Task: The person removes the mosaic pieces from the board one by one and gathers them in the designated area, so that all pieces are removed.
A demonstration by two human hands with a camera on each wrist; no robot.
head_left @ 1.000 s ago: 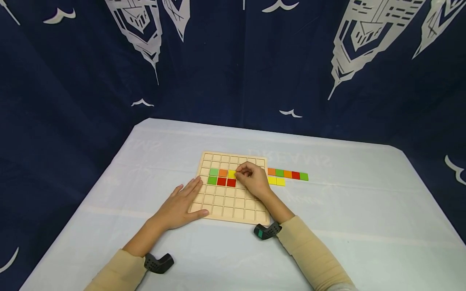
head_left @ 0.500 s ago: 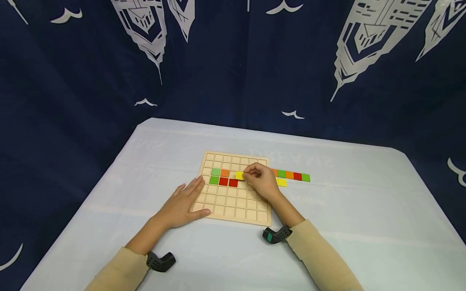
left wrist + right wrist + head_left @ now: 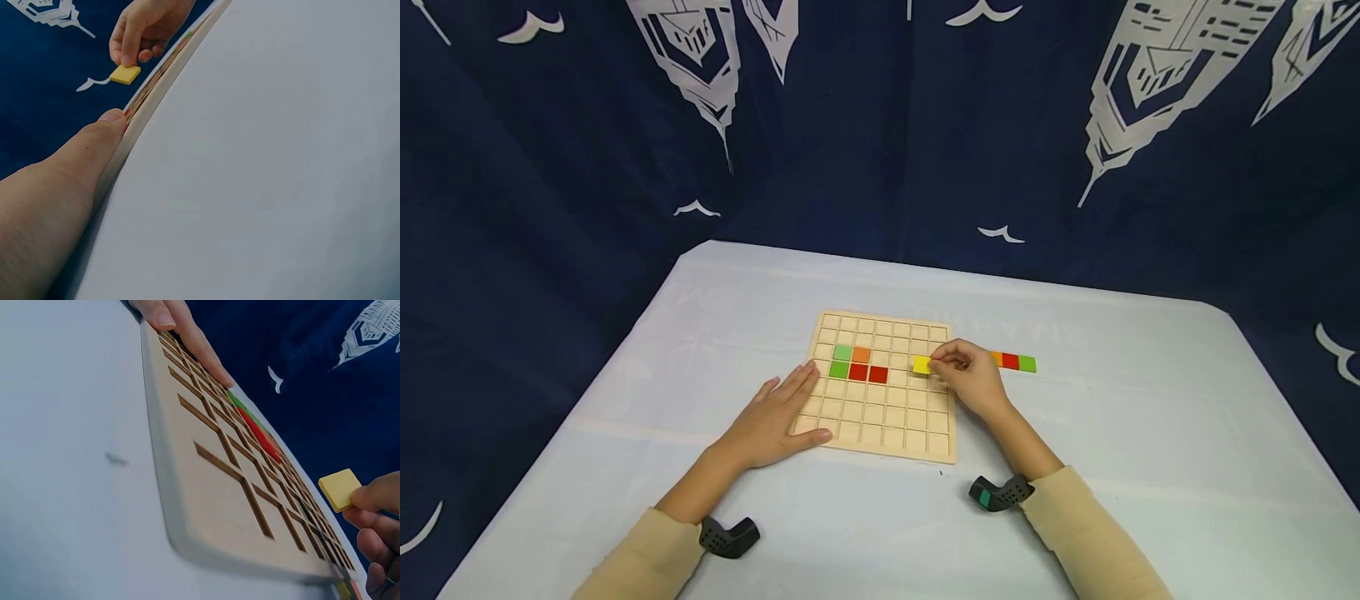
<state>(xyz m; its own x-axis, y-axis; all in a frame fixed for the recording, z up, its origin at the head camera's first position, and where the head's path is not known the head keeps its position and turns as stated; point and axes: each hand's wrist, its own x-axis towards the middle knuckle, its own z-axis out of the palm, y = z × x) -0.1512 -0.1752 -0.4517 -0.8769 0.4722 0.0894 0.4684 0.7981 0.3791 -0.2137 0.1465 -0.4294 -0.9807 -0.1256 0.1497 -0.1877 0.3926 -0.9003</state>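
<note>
A square yellow tile (image 3: 921, 365) is pinched between the thumb and fingers of my right hand (image 3: 973, 382). The right wrist view shows the same yellow tile (image 3: 340, 489) raised above the board's surface. Under it lies a wooden grid board (image 3: 883, 414). Five fingers spread, my left hand (image 3: 767, 427) rests against the board's left edge, thumb at the near corner. On the grid sit a light green tile (image 3: 843, 352), a green tile (image 3: 838, 369), an orange tile (image 3: 861, 355), and two red tiles (image 3: 877, 375) side by side.
Right of the board, a row of loose tiles (image 3: 1011, 362) lies on the white table (image 3: 1150, 433), partly hidden by my right hand. Behind the table hangs a dark blue printed cloth (image 3: 887, 142).
My right hand has lifted the yellow tile from its place beside the orange tile and carried it right, toward the board's right edge. The left hand stays put.
</note>
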